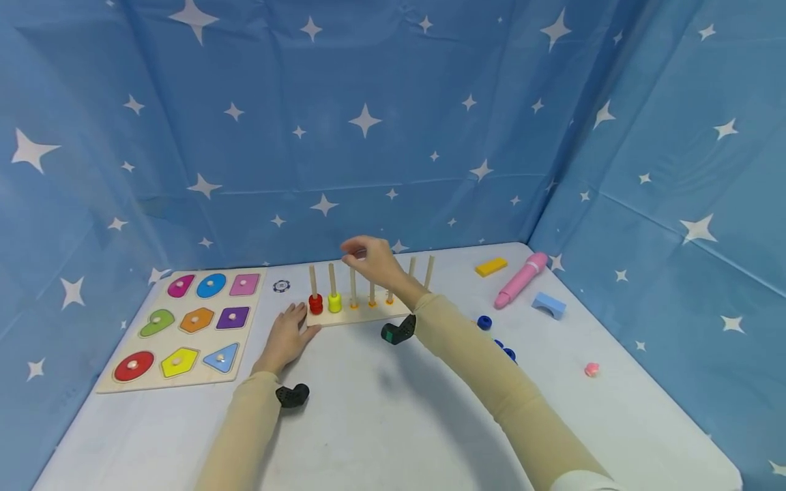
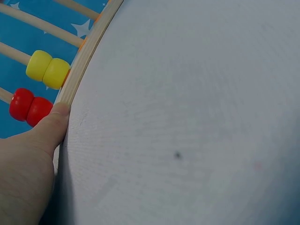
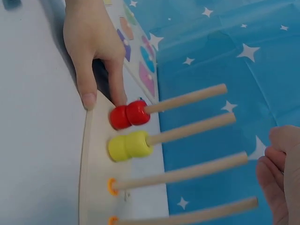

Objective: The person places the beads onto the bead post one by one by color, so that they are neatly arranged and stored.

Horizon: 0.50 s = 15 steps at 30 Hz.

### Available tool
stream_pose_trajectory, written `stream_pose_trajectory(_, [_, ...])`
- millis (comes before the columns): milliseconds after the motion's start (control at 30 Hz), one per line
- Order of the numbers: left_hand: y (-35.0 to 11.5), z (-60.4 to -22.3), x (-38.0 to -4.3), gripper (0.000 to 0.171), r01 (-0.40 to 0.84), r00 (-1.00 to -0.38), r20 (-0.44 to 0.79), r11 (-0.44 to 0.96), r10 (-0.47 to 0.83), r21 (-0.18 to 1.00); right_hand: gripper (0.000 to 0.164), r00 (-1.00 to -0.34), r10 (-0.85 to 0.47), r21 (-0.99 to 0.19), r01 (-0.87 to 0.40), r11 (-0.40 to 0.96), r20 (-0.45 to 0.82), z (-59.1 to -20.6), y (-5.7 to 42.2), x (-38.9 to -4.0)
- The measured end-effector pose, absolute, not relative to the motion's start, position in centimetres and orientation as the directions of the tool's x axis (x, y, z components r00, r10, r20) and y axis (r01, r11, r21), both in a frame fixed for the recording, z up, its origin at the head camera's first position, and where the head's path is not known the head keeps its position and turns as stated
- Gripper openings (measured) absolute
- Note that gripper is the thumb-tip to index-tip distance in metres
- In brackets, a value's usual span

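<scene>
A wooden peg board (image 1: pixel 362 315) with several upright pegs stands on the table. Two red beads (image 3: pixel 129 115) sit on its end peg and two yellow beads (image 3: pixel 130 146) on the one beside it. My left hand (image 1: pixel 287 339) grips the board's left end, thumb along the front edge and fingers round the far side; in the left wrist view the thumb (image 2: pixel 58 110) presses that edge. Above the third peg, my right hand (image 1: pixel 377 262) is raised with fingers loosely bent. No bead shows in it. Only its fingers (image 3: pixel 272 185) appear at the right wrist view's edge.
At left lies a shape puzzle (image 1: pixel 211 286) with knobbed pieces. To the right are blue beads (image 1: pixel 484 322), a yellow block (image 1: pixel 491 266), a pink pen-like toy (image 1: pixel 520 279), a light-blue arch block (image 1: pixel 549 305) and a small pink piece (image 1: pixel 591 369). A starry blue curtain (image 1: pixel 344 157) hangs behind.
</scene>
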<state>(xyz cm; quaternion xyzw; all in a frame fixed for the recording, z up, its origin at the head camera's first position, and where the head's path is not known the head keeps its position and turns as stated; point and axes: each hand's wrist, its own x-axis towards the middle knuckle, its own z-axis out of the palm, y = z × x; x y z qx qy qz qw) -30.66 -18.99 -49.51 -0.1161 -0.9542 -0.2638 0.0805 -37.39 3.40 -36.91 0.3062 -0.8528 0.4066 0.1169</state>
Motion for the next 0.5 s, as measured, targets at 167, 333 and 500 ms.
stream_pose_trajectory(167, [-18.9, -49.6, -30.6, 0.065, 0.263, -0.961, 0.206, 0.832, 0.183, 0.488, 0.023, -0.8, -0.397, -0.665, -0.597, 0.449, 0.451, -36.9, 5.5, -37.2])
stream_pose_trajectory(333, [-18.8, -49.6, -30.7, 0.065, 0.266, -0.96, 0.208, 0.831, 0.186, 0.489, 0.023, -0.815, -0.368, -0.689, -0.576, 0.439, 0.447, -37.0, 8.6, -36.9])
stream_pose_trajectory(500, [-19.0, -49.5, -30.9, 0.065, 0.268, -0.96, 0.203, 0.835, 0.191, 0.481, 0.022, -0.83, -0.34, -0.692, -0.557, 0.46, 0.442, -37.4, 13.0, -35.9])
